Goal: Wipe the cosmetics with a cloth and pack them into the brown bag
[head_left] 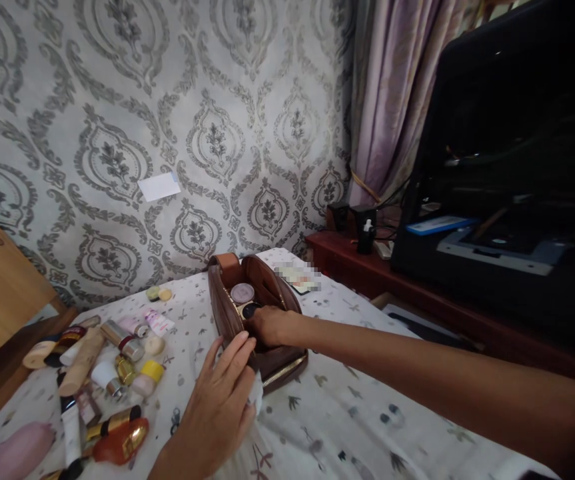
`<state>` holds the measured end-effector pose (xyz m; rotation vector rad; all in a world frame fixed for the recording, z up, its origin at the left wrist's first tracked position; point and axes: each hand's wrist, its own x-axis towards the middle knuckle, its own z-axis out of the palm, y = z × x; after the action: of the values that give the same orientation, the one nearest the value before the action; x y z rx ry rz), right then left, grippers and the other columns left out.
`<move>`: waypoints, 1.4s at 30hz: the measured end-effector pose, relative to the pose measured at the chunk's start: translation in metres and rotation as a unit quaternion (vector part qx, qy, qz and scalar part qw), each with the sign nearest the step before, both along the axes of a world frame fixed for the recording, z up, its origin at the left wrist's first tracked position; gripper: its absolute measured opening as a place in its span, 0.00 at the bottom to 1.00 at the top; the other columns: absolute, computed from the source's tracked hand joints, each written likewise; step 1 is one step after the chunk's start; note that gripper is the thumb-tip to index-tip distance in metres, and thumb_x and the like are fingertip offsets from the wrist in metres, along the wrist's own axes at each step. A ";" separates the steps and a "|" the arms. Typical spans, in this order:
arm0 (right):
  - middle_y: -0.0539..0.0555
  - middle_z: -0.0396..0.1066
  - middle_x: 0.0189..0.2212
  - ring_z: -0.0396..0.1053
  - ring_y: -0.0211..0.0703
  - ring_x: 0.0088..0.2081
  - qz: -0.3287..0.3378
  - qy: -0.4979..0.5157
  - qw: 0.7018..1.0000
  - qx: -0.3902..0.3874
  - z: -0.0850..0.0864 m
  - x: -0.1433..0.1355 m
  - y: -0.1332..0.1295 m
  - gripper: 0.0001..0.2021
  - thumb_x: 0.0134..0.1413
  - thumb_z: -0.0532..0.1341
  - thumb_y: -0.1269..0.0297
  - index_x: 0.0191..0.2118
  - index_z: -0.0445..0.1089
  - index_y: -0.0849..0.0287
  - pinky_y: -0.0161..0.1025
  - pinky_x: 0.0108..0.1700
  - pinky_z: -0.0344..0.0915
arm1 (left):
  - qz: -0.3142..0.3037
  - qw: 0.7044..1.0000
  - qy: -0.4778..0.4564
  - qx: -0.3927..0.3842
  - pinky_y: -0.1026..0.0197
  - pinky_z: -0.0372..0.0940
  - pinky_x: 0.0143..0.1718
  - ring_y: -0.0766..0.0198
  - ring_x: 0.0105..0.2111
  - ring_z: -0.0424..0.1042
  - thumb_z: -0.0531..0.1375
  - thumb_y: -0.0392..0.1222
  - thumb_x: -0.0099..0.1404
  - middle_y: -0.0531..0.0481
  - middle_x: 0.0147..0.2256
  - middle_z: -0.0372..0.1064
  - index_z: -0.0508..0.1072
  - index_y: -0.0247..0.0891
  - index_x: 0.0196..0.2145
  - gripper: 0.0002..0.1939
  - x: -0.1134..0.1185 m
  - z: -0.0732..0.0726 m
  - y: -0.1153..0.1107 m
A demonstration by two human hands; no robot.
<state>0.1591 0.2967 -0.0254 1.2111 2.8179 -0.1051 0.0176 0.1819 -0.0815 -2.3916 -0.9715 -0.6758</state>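
A brown zip-top toiletry bag (224,313) stands unzipped on the patterned bedsheet. My right hand (272,325) reaches down inside it, with its fingers hidden among the contents. A round pale-lidded jar (242,293) sits in the far part of the bag, and a dark round cap (250,310) shows beside my right fingers. My left hand (224,393) rests at the bag's near left side, fingers stretched out along the rim. Something white (257,393) shows under its edge; I cannot make out what it is.
Several cosmetic bottles and tubes lie at left, among them an orange bottle (121,441), a yellow-capped jar (148,378) and a pink oval item (22,452). A blurred-out flat item (298,277) lies behind the bag. A red-brown stand (352,257) carries a large dark screen (507,200).
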 end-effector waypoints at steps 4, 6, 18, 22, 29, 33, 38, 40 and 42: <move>0.62 0.80 0.39 0.78 0.48 0.38 -0.010 0.085 0.996 0.001 0.030 0.012 0.000 0.15 0.56 0.57 0.79 0.46 0.76 0.62 0.35 0.36 0.69 | 0.005 1.000 0.009 -0.014 0.46 0.43 0.67 0.54 0.67 0.49 0.52 0.29 0.60 0.38 0.60 0.65 0.70 0.34 0.42 0.13 -0.003 0.000 -0.001; 0.58 0.79 0.41 0.77 0.43 0.41 -0.014 0.164 0.986 0.031 0.050 0.022 0.001 0.21 0.59 0.51 0.81 0.53 0.71 0.59 0.34 0.41 0.68 | 0.007 1.000 0.017 -0.015 0.45 0.45 0.66 0.53 0.67 0.49 0.52 0.29 0.60 0.37 0.60 0.65 0.70 0.34 0.42 0.14 -0.004 0.001 -0.002; 0.53 0.76 0.30 0.75 0.40 0.29 -0.020 0.532 0.845 0.054 0.036 0.070 -0.034 0.12 0.62 0.53 0.66 0.43 0.72 0.62 0.34 0.31 0.69 | 0.012 0.999 0.031 -0.033 0.41 0.52 0.64 0.50 0.67 0.49 0.54 0.31 0.60 0.37 0.62 0.61 0.70 0.35 0.42 0.12 -0.005 0.003 0.001; 0.54 0.77 0.31 0.75 0.41 0.31 0.000 0.525 0.847 0.085 0.014 0.075 -0.054 0.11 0.63 0.53 0.66 0.42 0.73 0.59 0.35 0.33 0.70 | 0.004 0.999 0.048 -0.026 0.41 0.55 0.64 0.50 0.67 0.49 0.53 0.30 0.60 0.37 0.63 0.60 0.70 0.34 0.40 0.12 -0.007 0.009 -0.001; 0.52 0.75 0.24 0.73 0.41 0.24 0.034 0.507 0.854 0.116 -0.026 0.069 -0.104 0.11 0.61 0.52 0.69 0.37 0.73 0.55 0.36 0.28 0.68 | -0.041 0.999 -0.018 -0.028 0.47 0.65 0.58 0.51 0.58 0.66 0.52 0.30 0.63 0.33 0.53 0.71 0.67 0.33 0.43 0.11 -0.038 0.009 -0.027; 0.52 0.76 0.25 0.74 0.41 0.26 0.127 0.456 0.878 0.066 -0.051 0.044 -0.120 0.13 0.59 0.51 0.73 0.38 0.73 0.56 0.36 0.30 0.68 | 0.023 0.994 -0.055 -0.090 0.58 0.73 0.39 0.57 0.41 0.76 0.51 0.29 0.64 0.41 0.42 0.75 0.65 0.37 0.48 0.15 -0.066 -0.012 -0.037; 0.53 0.76 0.26 0.74 0.40 0.27 0.151 0.459 0.874 -0.039 -0.067 0.003 -0.123 0.14 0.60 0.51 0.72 0.37 0.74 0.57 0.34 0.31 0.67 | 0.098 0.978 -0.082 -0.166 0.61 0.72 0.39 0.59 0.41 0.76 0.49 0.28 0.64 0.45 0.42 0.72 0.63 0.38 0.56 0.23 -0.083 -0.036 -0.041; 0.52 0.75 0.26 0.73 0.40 0.27 0.124 0.487 0.860 -0.088 -0.071 -0.015 -0.119 0.13 0.61 0.51 0.69 0.37 0.74 0.56 0.34 0.31 0.68 | 0.119 0.977 -0.065 -0.167 0.61 0.72 0.35 0.59 0.37 0.75 0.49 0.29 0.65 0.46 0.39 0.71 0.63 0.38 0.56 0.22 -0.085 -0.039 -0.041; 0.52 0.74 0.26 0.72 0.41 0.26 0.088 0.510 0.845 -0.136 -0.075 -0.033 -0.112 0.12 0.62 0.52 0.63 0.36 0.73 0.56 0.35 0.30 0.68 | 0.157 0.974 -0.048 -0.159 0.60 0.71 0.33 0.59 0.36 0.75 0.50 0.33 0.68 0.47 0.38 0.71 0.64 0.39 0.55 0.18 -0.087 -0.038 -0.040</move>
<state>0.1263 0.1843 -0.1001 0.9769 3.4938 -1.4920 -0.0691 0.1417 -0.1200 -2.4020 -1.5608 -0.5534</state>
